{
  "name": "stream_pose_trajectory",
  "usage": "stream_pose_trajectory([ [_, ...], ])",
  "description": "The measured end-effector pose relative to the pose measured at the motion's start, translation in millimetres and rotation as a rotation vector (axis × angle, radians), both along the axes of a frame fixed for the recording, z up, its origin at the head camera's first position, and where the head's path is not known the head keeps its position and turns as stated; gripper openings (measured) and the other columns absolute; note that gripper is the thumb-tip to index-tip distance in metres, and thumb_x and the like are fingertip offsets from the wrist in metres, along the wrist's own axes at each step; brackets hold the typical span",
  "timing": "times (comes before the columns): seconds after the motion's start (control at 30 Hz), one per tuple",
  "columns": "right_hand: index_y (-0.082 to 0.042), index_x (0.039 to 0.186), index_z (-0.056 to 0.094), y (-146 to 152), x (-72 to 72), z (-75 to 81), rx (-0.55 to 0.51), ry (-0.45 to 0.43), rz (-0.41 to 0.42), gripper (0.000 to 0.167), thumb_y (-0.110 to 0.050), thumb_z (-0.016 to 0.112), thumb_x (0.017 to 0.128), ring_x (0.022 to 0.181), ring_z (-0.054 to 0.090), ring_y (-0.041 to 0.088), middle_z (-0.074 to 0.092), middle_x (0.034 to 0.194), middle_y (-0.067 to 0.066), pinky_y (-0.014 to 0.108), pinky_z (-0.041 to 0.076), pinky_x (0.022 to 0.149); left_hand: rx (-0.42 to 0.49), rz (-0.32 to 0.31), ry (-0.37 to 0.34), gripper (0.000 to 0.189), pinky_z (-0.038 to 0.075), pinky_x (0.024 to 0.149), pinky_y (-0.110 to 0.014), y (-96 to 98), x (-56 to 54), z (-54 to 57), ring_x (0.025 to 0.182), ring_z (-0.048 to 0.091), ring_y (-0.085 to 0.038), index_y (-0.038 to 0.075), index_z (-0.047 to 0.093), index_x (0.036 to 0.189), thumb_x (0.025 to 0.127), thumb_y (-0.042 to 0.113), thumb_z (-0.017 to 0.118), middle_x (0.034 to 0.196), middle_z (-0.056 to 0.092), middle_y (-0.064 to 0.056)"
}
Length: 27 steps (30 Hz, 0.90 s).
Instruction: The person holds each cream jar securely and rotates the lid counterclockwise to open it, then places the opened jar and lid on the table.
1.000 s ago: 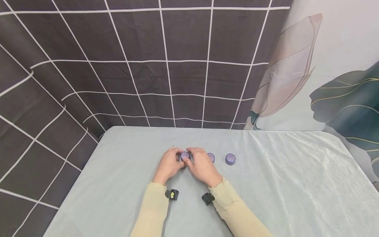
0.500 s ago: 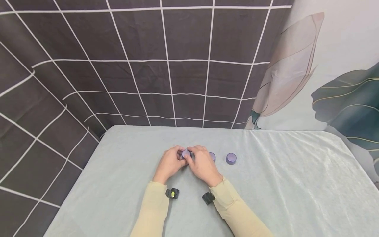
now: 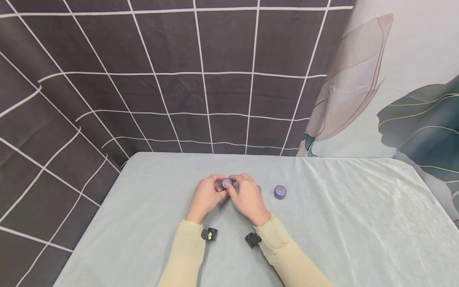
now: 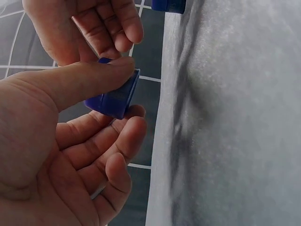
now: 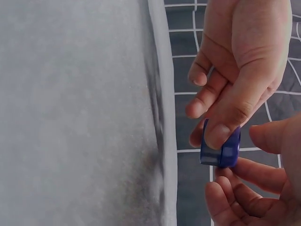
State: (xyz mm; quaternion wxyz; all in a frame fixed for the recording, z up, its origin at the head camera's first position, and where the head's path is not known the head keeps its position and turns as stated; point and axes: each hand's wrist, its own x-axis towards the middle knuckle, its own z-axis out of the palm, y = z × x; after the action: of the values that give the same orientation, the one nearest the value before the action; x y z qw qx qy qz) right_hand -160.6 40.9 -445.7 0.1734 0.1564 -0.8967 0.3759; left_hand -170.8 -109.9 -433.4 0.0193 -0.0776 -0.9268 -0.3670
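A small round purple jar-like container [image 3: 227, 183] is held between both hands just above the table. My left hand [image 3: 205, 197] pinches its side; in the left wrist view the left thumb lies across the blue-looking container [image 4: 110, 103] with fingers on the far side. My right hand [image 3: 248, 199] meets it from the right, its thumb over the top in the head view. In the right wrist view, one right finger touches the container [image 5: 230, 153], while the thumb tip sits close to it. Whether a lid is separate cannot be told.
A second purple container [image 3: 259, 189] is mostly hidden behind my right hand. A third purple container [image 3: 280, 192] stands farther right on the pale cloth-covered table [image 3: 340, 223]. Dark gridded fabric [image 3: 229, 95] hangs behind the table's far edge.
Both hands have moved slightly away from me with the container between them. The right hand now covers more of the second container. The third container has stayed in place.
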Motion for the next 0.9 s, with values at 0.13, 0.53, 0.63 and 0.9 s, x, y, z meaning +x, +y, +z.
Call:
stream_pose_trajectory([
  [0.13, -0.001, 0.108, 0.073, 0.4, 0.9, 1.8, -0.012, -0.015, -0.015, 0.028, -0.024, 0.066, 0.094, 0.085, 0.065, 0.024, 0.069, 0.096, 0.011, 0.043, 0.053, 0.076, 0.001, 0.008, 0.008, 0.035, 0.05, 0.063, -0.028, 0.9, 0.6, 0.7, 0.063, 0.058, -0.006, 0.005, 0.071, 0.113, 0.08, 0.016, 0.081, 0.07, 0.065, 0.005],
  [0.53, -0.001, 0.105, 0.073, 3.0, 0.6, 5.1, -0.085, -0.049, -0.05, 0.031, -0.029, 0.069, 0.093, 0.083, 0.064, 0.023, 0.07, 0.095, 0.011, 0.041, 0.051, 0.076, -0.003, 0.011, 0.081, 0.036, 0.051, 0.069, -0.03, 5.7, 3.3, 3.0, 0.073, 0.06, -0.011, 0.006, 0.071, 0.112, 0.079, 0.016, 0.082, 0.085, 0.067, 0.0],
  [0.63, -0.001, 0.103, 0.073, 3.8, 0.0, 5.2, -0.093, -0.046, -0.064, 0.032, -0.031, 0.07, 0.091, 0.085, 0.065, 0.024, 0.07, 0.095, 0.011, 0.041, 0.052, 0.076, -0.001, 0.01, 0.094, 0.036, 0.05, 0.072, -0.032, 7.5, 3.8, 3.4, 0.075, 0.061, -0.013, 0.007, 0.071, 0.112, 0.079, 0.017, 0.082, 0.087, 0.067, -0.001],
  [0.9, -0.001, 0.098, 0.073, 5.5, -2.9, 3.3, -0.111, -0.02, -0.093, 0.033, -0.033, 0.073, 0.089, 0.088, 0.067, 0.027, 0.071, 0.095, 0.012, 0.042, 0.053, 0.077, 0.005, 0.01, 0.134, 0.034, 0.049, 0.073, -0.033, 10.7, 4.8, 2.2, 0.077, 0.06, -0.014, 0.009, 0.072, 0.11, 0.078, 0.018, 0.082, 0.086, 0.064, 0.002],
])
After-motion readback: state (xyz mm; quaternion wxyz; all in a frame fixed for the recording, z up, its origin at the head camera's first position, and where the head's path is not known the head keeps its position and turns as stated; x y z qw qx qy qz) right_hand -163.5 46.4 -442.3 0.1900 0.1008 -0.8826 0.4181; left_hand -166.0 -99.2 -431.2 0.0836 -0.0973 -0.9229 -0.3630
